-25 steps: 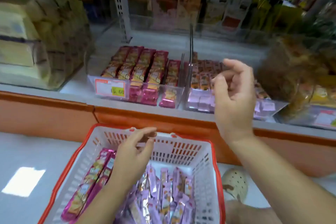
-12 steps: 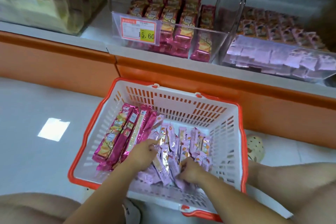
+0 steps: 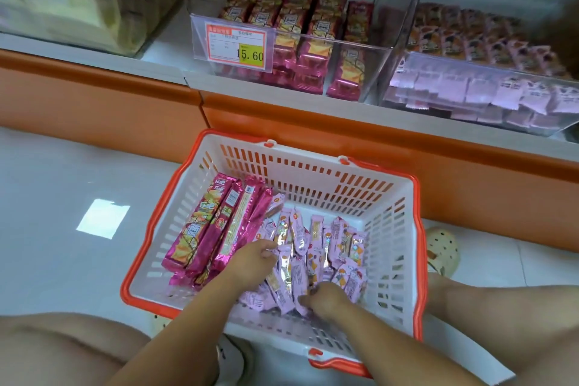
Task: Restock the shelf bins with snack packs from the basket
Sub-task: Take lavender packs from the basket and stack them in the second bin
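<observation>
Fingertips of the right hand (image 3: 326, 298) buried in the small pink packs (image 3: 313, 247) — grip on any single pack not discernible. The left hand (image 3: 250, 263) curls at the pile's edge; contact unclear. Far above both, the price label (image 3: 235, 44) has unreadable small print. The bin (image 3: 488, 72) up-right of the right hand is cut by the frame edge — the shoe (image 3: 441, 247) is half hidden behind the basket (image 3: 416, 244).

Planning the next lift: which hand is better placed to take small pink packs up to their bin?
Probably right: the right hand and left hand both reach into the small pink packs, but the matching bin sits on the right side.
</observation>
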